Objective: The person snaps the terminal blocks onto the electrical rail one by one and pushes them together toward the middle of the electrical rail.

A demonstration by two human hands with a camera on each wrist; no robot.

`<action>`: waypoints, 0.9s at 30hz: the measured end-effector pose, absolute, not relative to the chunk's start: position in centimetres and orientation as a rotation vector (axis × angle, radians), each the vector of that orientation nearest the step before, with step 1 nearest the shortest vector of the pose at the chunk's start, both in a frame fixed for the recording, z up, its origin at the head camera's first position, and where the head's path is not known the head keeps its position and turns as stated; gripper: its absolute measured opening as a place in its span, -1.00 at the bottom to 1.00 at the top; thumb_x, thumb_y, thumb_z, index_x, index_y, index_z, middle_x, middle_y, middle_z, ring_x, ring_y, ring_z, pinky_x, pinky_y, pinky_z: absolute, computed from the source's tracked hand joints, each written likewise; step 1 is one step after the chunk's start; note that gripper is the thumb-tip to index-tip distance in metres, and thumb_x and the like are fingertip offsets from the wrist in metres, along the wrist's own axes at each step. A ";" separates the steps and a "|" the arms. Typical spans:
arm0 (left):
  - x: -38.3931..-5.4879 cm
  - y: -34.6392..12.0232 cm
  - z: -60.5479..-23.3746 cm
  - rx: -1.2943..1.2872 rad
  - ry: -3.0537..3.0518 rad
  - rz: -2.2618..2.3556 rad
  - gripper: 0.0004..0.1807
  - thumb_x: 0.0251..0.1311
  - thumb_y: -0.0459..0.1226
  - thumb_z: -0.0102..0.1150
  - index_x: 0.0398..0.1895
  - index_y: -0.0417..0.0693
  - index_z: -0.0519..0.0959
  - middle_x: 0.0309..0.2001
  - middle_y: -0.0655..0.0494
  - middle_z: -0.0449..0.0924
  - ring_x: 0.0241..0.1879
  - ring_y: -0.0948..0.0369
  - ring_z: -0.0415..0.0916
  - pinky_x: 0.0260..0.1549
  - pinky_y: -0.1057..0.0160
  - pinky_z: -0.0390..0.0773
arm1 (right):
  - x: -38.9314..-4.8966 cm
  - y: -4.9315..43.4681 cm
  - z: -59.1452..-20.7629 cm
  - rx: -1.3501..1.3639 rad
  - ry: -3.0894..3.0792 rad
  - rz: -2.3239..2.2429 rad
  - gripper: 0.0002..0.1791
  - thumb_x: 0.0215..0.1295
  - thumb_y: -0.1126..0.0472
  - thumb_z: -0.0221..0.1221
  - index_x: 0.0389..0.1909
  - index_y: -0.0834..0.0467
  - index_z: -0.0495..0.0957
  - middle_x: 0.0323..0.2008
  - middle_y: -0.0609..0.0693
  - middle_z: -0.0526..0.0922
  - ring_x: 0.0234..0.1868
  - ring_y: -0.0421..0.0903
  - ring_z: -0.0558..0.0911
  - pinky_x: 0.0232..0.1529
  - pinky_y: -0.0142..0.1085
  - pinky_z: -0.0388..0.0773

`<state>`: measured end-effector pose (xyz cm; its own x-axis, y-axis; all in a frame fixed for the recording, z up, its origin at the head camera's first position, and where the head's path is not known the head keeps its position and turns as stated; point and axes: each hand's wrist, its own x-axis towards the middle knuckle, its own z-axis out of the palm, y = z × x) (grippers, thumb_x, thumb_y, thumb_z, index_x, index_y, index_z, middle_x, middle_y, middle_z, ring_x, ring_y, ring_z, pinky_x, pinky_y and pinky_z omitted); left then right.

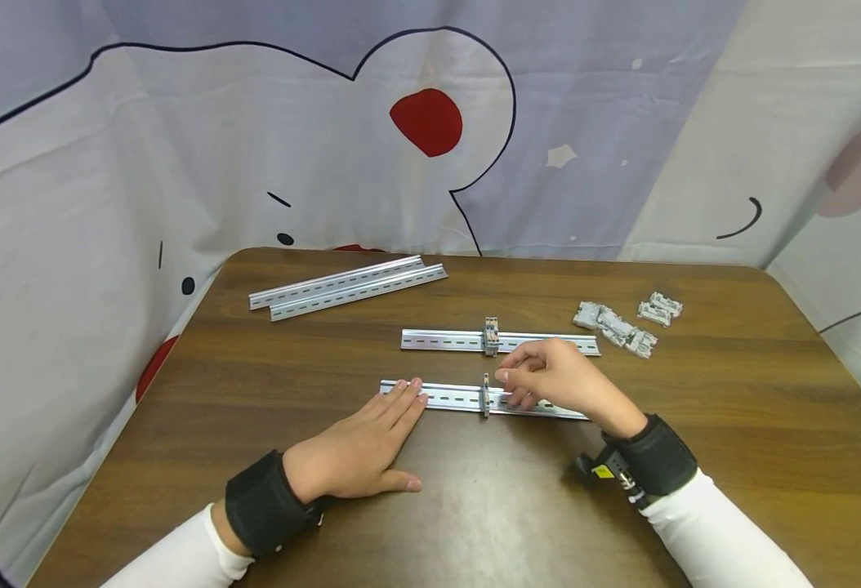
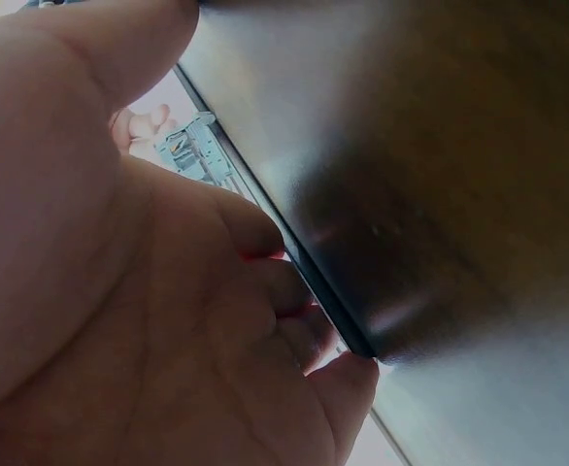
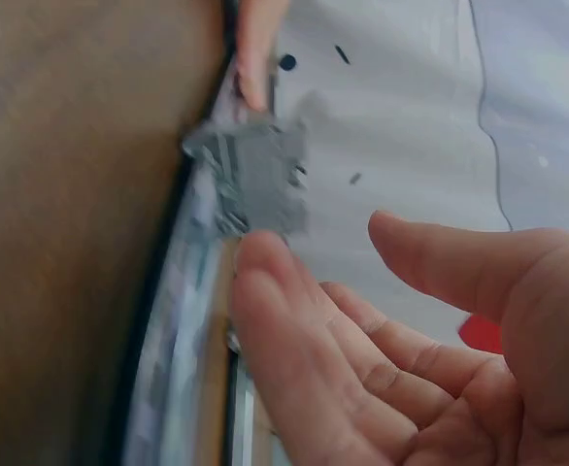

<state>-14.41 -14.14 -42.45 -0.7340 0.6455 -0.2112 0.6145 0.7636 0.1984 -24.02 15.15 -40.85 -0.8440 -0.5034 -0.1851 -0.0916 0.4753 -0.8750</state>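
Note:
A slotted metal DIN rail lies crosswise in front of the person. One thin grey terminal block stands upright on it near the middle. The left hand rests its straight fingers on the rail's left end, thumb spread out on the tabletop. Just right of the block hovers the right hand, with nothing held. In the right wrist view its thumb and fingers are apart, and the fingertips come close to the flat side of the grey block.
Behind lies a second DIN rail carrying grey terminal blocks side by side. Two more rails lie aslant at the back left of the wooden table. Loose terminal blocks sit at the back right in a larger group and a smaller group.

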 end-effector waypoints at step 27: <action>-14.5 -14.2 -42.7 1.009 2.709 0.149 0.09 0.25 0.29 -0.02 0.53 -0.28 -0.14 0.54 -0.26 -0.31 0.53 -0.09 -0.29 0.44 -0.06 -0.04 | -27.1 25.1 -36.8 -0.249 2.783 -1.270 -0.57 0.26 -0.03 0.29 0.00 0.18 0.60 -0.27 -0.02 0.77 -0.41 -0.14 0.74 -0.41 -0.36 0.59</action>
<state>-14.49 -14.24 -42.72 -0.7306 0.6549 -0.1932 0.6297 0.7557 0.1802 -27.07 25.13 -36.79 -0.9842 -0.1770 0.0019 -0.1174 0.6451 -0.7550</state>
